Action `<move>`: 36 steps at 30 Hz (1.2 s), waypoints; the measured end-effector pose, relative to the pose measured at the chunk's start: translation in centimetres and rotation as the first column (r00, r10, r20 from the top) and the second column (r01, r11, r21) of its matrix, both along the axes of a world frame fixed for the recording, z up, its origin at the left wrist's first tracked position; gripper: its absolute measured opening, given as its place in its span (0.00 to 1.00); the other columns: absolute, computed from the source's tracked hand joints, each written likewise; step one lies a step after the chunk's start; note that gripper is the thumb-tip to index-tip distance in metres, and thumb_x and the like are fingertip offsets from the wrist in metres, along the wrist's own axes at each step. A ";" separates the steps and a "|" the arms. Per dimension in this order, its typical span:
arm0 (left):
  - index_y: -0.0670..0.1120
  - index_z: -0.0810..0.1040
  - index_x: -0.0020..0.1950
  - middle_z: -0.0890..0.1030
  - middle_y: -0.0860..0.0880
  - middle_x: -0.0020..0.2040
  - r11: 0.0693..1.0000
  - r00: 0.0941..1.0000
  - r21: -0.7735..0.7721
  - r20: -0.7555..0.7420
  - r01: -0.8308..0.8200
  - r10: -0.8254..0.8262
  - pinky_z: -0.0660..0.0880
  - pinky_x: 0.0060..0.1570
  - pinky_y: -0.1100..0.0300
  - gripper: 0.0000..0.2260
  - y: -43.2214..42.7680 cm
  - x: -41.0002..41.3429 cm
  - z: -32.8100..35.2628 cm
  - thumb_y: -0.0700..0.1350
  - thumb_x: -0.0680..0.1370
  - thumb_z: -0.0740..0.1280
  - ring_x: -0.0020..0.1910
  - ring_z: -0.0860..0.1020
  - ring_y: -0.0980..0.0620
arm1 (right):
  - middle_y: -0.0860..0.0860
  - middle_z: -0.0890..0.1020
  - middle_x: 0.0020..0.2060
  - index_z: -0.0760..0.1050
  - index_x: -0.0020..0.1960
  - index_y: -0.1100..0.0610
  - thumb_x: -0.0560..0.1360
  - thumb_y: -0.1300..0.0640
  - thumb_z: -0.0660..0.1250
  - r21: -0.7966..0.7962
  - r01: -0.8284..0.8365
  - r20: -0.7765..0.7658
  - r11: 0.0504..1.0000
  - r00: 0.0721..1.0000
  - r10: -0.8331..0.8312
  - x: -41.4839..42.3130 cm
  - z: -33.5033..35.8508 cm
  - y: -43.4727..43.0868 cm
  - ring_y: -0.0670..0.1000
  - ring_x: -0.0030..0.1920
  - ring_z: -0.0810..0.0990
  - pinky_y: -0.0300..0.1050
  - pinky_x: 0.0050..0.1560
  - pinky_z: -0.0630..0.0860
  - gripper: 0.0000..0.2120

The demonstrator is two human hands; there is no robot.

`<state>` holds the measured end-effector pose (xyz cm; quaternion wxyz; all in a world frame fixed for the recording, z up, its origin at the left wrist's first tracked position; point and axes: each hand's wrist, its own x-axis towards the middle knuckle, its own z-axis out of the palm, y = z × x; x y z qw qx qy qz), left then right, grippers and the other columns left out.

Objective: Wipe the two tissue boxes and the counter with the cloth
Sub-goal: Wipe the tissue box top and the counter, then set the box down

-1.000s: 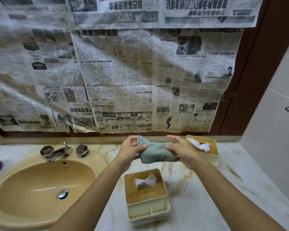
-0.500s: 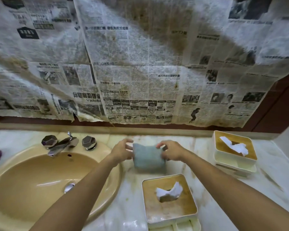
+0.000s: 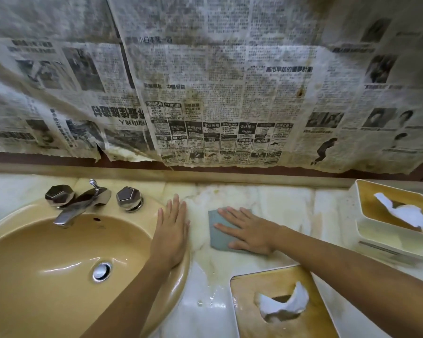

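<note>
Half a second ago both hands held the folded cloth up by its top corners; now the cloth [image 3: 217, 238] lies flat on the counter [image 3: 293, 206], between the sink [image 3: 59, 259] and the two tissue boxes. The right hand [image 3: 252, 234] presses down on it, palm flat, fingers straight and a little spread, covering its right part. The left hand [image 3: 170, 235] has let go and rests flat on the sink's rim beside the cloth, fingers straight and close together. The near tissue box [image 3: 266, 281] stands just in front of the right forearm. The far tissue box [image 3: 386, 237] sits at the right edge, near the back wall, apart from the cloth. Each box has a white tissue sticking out of its wooden lid.
</note>
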<state>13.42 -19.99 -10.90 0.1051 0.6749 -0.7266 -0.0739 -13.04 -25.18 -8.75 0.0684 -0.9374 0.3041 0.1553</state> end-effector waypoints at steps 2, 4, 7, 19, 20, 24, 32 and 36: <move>0.43 0.53 0.80 0.48 0.45 0.81 0.999 1.000 -0.027 -0.021 -0.019 0.018 0.39 0.77 0.53 0.29 0.1 0.0 -0.4 0.54 0.81 0.38 0.80 0.45 0.46 | 0.55 0.33 0.77 0.35 0.79 0.45 0.81 0.38 0.40 -0.032 0.124 0.036 0.992 0.992 -0.122 0.3 -0.5 -1.5 0.55 0.76 0.31 0.56 0.77 0.36 0.30; 0.43 0.54 0.80 0.50 0.45 0.81 0.999 0.997 -0.034 -0.076 -0.020 0.017 0.37 0.76 0.57 0.30 0.0 -0.1 -0.4 0.55 0.80 0.38 0.80 0.45 0.47 | 0.55 0.32 0.77 0.34 0.78 0.46 0.80 0.37 0.40 -0.004 0.219 0.038 0.976 0.975 -0.218 1.8 -0.7 -3.4 0.55 0.76 0.30 0.57 0.77 0.36 0.31; 0.43 0.56 0.80 0.52 0.46 0.80 0.999 0.990 -0.044 -0.141 -0.024 0.017 0.37 0.75 0.60 0.32 -0.1 0.2 -0.4 0.56 0.80 0.39 0.79 0.46 0.49 | 0.56 0.32 0.77 0.34 0.78 0.46 0.81 0.37 0.42 0.032 0.199 0.001 0.979 0.980 -0.199 4.5 -0.7 -4.7 0.55 0.75 0.28 0.58 0.76 0.37 0.31; 0.43 0.70 0.73 0.67 0.46 0.76 0.989 0.972 -0.128 -0.228 -0.080 0.050 0.50 0.77 0.57 0.21 -0.1 1.0 -0.5 0.48 0.82 0.53 0.77 0.60 0.46 | 0.50 0.42 0.79 0.45 0.78 0.36 0.80 0.35 0.44 -0.033 -0.217 0.135 0.976 0.966 0.220 -1.5 -0.5 -1.4 0.55 0.79 0.46 0.57 0.76 0.50 0.27; 0.43 0.70 0.73 0.68 0.46 0.75 0.988 0.970 -0.129 -0.237 -0.085 0.052 0.52 0.77 0.55 0.21 -0.2 1.0 -0.6 0.48 0.82 0.53 0.77 0.60 0.46 | 0.50 0.41 0.79 0.44 0.77 0.35 0.79 0.34 0.41 -0.008 -0.103 0.144 0.995 0.984 0.103 -1.1 -0.6 -2.0 0.54 0.79 0.44 0.56 0.77 0.49 0.27; 0.44 0.71 0.73 0.69 0.45 0.74 0.987 0.964 -0.134 -0.260 -0.093 0.055 0.55 0.76 0.53 0.21 -0.2 1.0 -0.6 0.47 0.82 0.53 0.76 0.62 0.46 | 0.54 0.54 0.79 0.61 0.77 0.48 0.81 0.38 0.47 0.105 -0.072 0.268 0.992 0.963 0.041 3.8 -0.7 -2.7 0.56 0.78 0.51 0.60 0.77 0.53 0.28; 0.46 0.71 0.72 0.72 0.47 0.72 0.985 0.954 -0.136 -0.294 -0.102 0.058 0.59 0.75 0.50 0.20 -0.1 1.1 -0.3 0.48 0.81 0.54 0.76 0.62 0.47 | 0.53 0.73 0.70 0.74 0.67 0.55 0.80 0.49 0.54 0.183 -0.501 0.390 0.846 0.827 0.405 3.9 1.8 1.4 0.56 0.66 0.75 0.51 0.60 0.75 0.21; 0.46 0.73 0.71 0.73 0.47 0.71 0.984 0.951 -0.145 -0.302 -0.108 0.060 0.61 0.74 0.48 0.20 0.1 1.0 -0.4 0.47 0.81 0.54 0.76 0.62 0.47 | 0.57 0.66 0.75 0.71 0.72 0.55 0.83 0.50 0.50 0.134 -0.715 0.361 0.686 0.680 0.638 2.4 0.2 2.1 0.62 0.76 0.60 0.60 0.62 0.73 0.22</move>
